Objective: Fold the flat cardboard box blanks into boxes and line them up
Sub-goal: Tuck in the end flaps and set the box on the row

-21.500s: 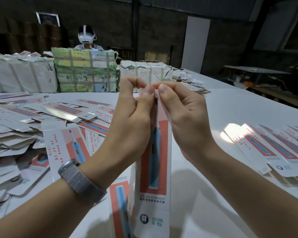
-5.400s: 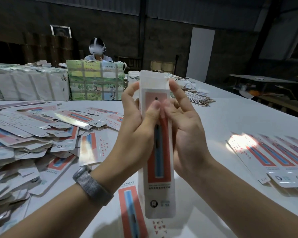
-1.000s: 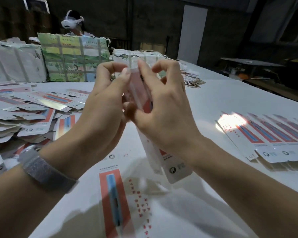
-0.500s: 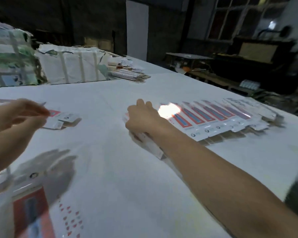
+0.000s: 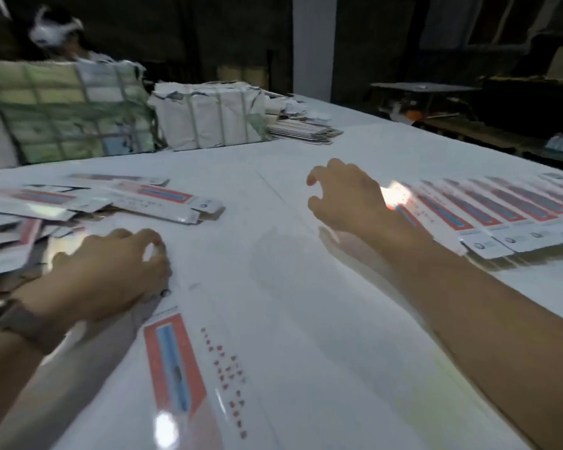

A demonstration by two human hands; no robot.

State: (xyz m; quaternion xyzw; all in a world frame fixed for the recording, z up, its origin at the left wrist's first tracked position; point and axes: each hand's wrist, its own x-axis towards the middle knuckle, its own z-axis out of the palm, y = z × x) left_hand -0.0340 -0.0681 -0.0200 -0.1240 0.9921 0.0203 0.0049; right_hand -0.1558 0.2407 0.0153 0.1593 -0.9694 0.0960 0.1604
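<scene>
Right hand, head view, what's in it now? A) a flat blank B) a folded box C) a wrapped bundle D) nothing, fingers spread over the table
D: the right hand has its fingers spread and relaxed above the white table, holding nothing, just left of the row of folded boxes.

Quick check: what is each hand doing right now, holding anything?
Left hand: fingers curled, resting on a flat blank; grip cannot be told.
Right hand: open, holding nothing, beside the row of boxes.
</scene>
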